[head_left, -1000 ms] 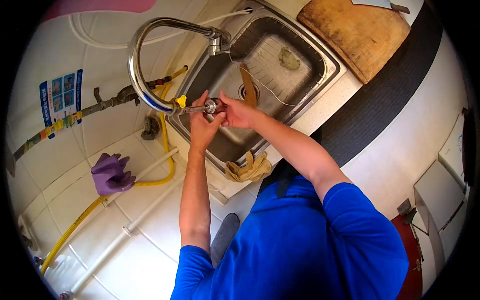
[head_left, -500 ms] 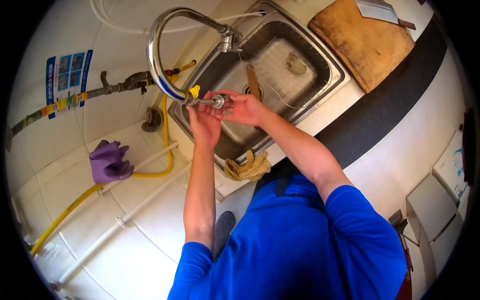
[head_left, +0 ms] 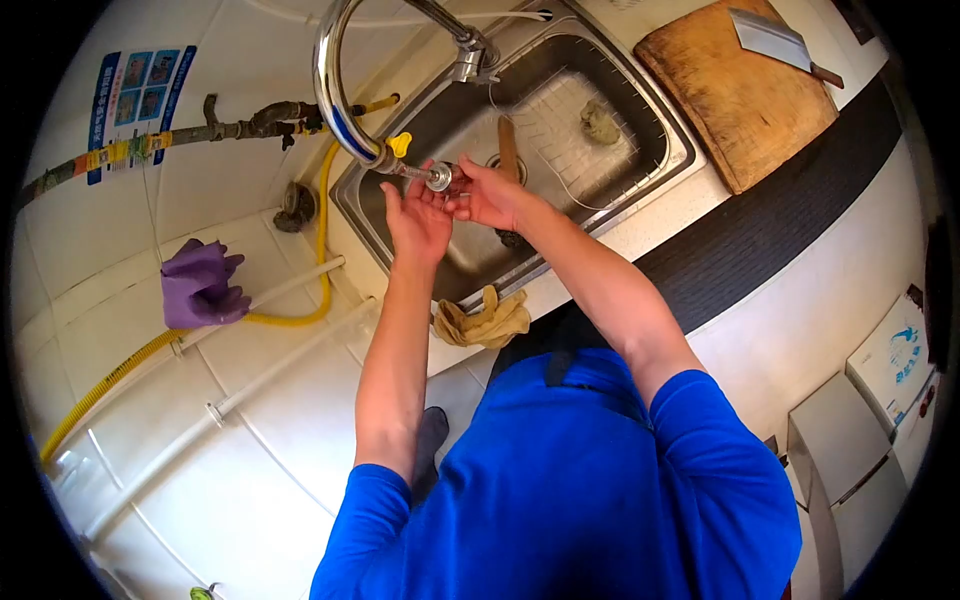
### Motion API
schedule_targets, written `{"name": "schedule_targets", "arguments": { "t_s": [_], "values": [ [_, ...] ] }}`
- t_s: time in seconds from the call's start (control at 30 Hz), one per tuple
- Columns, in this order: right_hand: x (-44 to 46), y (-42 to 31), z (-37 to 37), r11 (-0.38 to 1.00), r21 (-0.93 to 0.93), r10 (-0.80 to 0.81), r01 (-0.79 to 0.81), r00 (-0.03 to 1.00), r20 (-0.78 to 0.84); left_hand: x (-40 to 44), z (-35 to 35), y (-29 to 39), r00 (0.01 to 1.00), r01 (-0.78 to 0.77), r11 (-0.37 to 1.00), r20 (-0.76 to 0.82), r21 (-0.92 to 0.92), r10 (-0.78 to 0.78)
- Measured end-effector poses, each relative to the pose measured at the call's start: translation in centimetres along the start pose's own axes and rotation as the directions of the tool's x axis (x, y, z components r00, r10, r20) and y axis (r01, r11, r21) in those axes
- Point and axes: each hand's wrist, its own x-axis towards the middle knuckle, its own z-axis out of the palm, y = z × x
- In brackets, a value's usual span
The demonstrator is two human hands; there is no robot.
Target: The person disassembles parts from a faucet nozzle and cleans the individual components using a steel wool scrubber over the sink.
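Right now both hands are up at the nozzle (head_left: 439, 177), just above centre of the frame, where it ends the tap (head_left: 327, 75) curving down from the top. The left hand (head_left: 420, 224) is turned palm up beneath it, its thumb well apart from the fingers, which reach up under the metal. The right hand (head_left: 490, 196) comes in from the other side, fingers bent and gathered at the nozzle's free end; I can't tell how firmly they pinch.

A yellow knob (head_left: 400, 145) sits just beside them. Beneath is the sink (head_left: 665, 118), with a wooden stick (head_left: 508, 148) lying by the drain and a greenish lump (head_left: 600, 121) on the rack (head_left: 572, 165). A tan cloth (head_left: 485, 319) hangs at the sink's near edge, lower centre. Over in the upper right, a cleaver (head_left: 768, 40) rests on the board (head_left: 720, 110). Purple gloves (head_left: 202, 284) are at left, near the yellow hose (head_left: 325, 220).
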Motion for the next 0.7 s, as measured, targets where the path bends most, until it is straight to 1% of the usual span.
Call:
{"name": "schedule_targets", "arguments": {
  "t_s": [0.03,0.07,0.1,0.17,0.2,0.23,0.27,0.3,0.37,0.4,0.47,0.5,0.57,0.6,0.67,0.7],
  "values": [
    [-0.2,0.2,2.0,0.995,-0.058,-0.092,0.084,0.985,-0.149,0.2,-0.4,0.0,1.000,0.019,0.999,0.017,-0.048,-0.018],
    [-0.4,0.4,4.1,0.979,-0.128,-0.187,0.156,0.940,-0.287,0.1,-0.7,0.0,0.999,0.037,0.995,0.034,-0.095,-0.034],
    [-0.7,0.3,6.0,0.980,-0.129,-0.182,0.151,0.940,-0.287,-0.1,-0.1,0.0,0.999,0.034,0.995,0.032,-0.099,-0.030],
    [-1.4,0.1,8.7,0.977,0.007,-0.188,0.211,0.884,-0.429,-0.7,1.7,0.0,0.988,-0.004,0.994,-0.154,-0.112,-0.014],
    [-1.2,0.1,6.7,0.979,0.009,-0.181,0.205,0.884,-0.431,-0.6,0.7,0.0,0.987,-0.006,0.993,-0.160,-0.115,-0.013],
    [-0.6,0.0,3.2,0.994,-0.007,-0.110,0.113,0.950,-0.292,-0.1,-1.0,0.0,0.994,0.012,0.992,-0.106,-0.124,-0.025],
    [-0.1,-0.2,1.3,0.999,-0.038,-0.029,0.024,0.989,-0.147,0.3,-1.8,0.0,0.998,0.028,0.991,-0.049,-0.132,-0.035],
    [0.0,-0.1,1.7,0.999,-0.038,-0.025,0.020,0.989,-0.148,0.2,-1.7,0.0,0.998,0.026,0.990,-0.051,-0.136,-0.034],
    [0.0,0.2,2.3,0.985,-0.111,-0.147,0.130,0.975,-0.165,-0.1,-1.5,-0.1,0.987,0.005,0.987,-0.157,-0.164,-0.031],
    [-0.4,0.1,4.0,0.986,-0.111,-0.142,0.125,0.976,-0.168,-0.2,-1.0,0.0,0.987,0.002,0.986,-0.161,-0.168,-0.029],
    [-1.6,-0.2,8.0,0.987,-0.052,-0.159,0.150,0.926,-0.342,-0.3,-0.1,0.2,0.981,0.002,0.980,-0.188,-0.201,-0.041],
    [-1.4,-0.3,6.9,0.988,-0.053,-0.154,0.145,0.926,-0.345,0.0,-0.8,0.2,0.981,0.000,0.978,-0.190,-0.207,-0.040],
    [-0.7,-0.6,3.2,0.990,-0.137,-0.016,-0.028,0.950,-0.311,0.8,-2.6,0.1,0.998,0.066,0.972,0.024,-0.225,-0.062],
    [-0.6,-0.5,2.7,0.989,-0.141,-0.010,-0.037,0.948,-0.318,0.9,-2.3,0.1,0.998,0.064,0.969,0.023,-0.237,-0.060],
    [-0.4,-0.4,1.9,0.993,-0.108,-0.081,0.056,0.966,-0.246,0.9,-1.6,0.0,0.998,0.051,0.977,-0.036,-0.207,-0.060],
    [-0.7,-0.4,3.7,0.992,-0.119,-0.071,0.042,0.965,-0.252,1.1,-1.7,0.0,0.998,0.043,0.974,-0.034,-0.222,-0.052]
  ]
}}
